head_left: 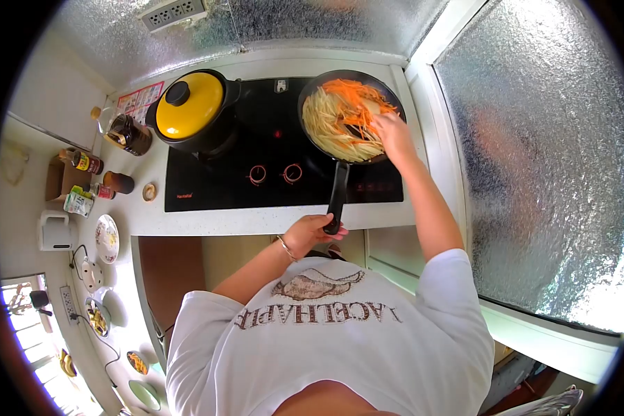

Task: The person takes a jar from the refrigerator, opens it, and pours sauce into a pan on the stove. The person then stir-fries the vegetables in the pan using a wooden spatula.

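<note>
Head view: the left hand (313,234) is wrapping its grip around the handle (339,191) of the frying pan (333,75), fingers partly hidden beneath. The pan is sitting on the hob (215,187); the right hand (394,135) is touching shredded carrot (353,89) and pale shreds (326,118), blurring, its grip impossible to tell.

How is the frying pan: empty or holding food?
Holding food: pale shreds and orange shreds spread across most of the frying pan.
</note>
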